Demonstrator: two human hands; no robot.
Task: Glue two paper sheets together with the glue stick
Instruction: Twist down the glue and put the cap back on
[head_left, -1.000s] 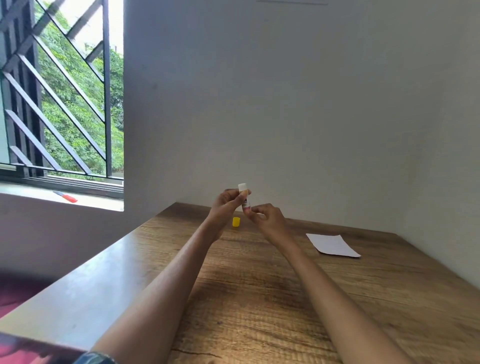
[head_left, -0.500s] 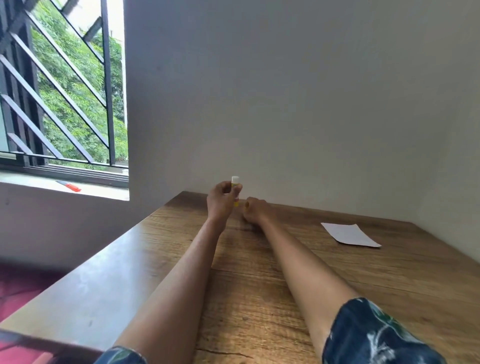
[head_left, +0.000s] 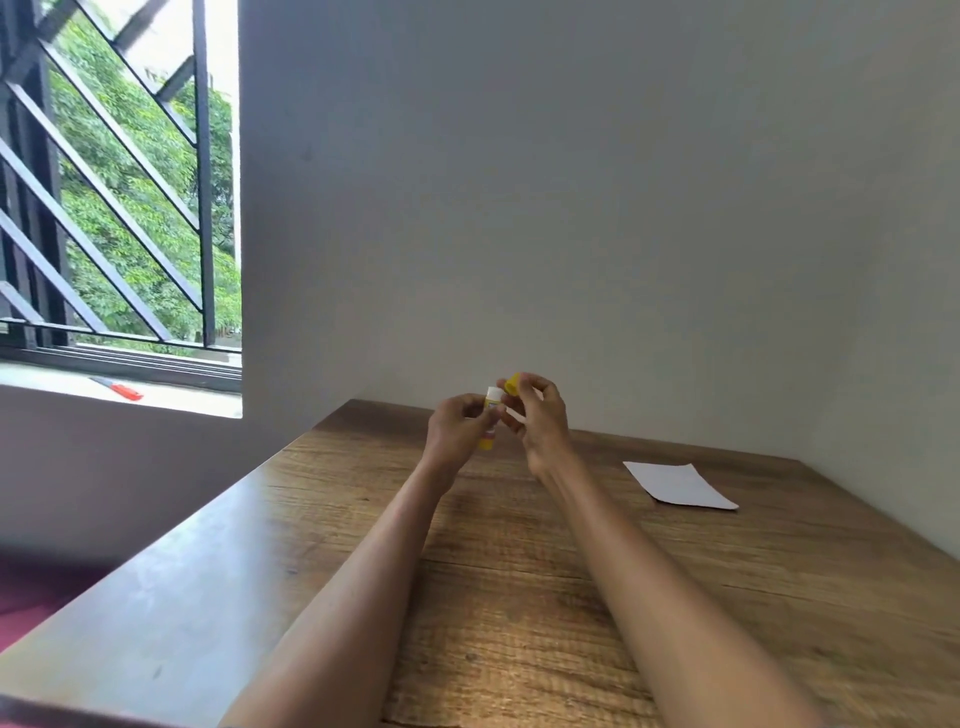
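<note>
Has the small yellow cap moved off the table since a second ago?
Yes. The small yellow cap has risen from the wooden table, pinched in the right hand.

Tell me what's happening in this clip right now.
A person sits at a wooden table with both hands raised over it. The left hand grips an uncapped glue stick upright, and the right hand pinches its yellow cap just above and beside the tip, not yet on. White paper lies flat on the table to the right, untouched by either hand.

Wooden table (head_left: 519, 597) — white paper (head_left: 678, 484).
</note>
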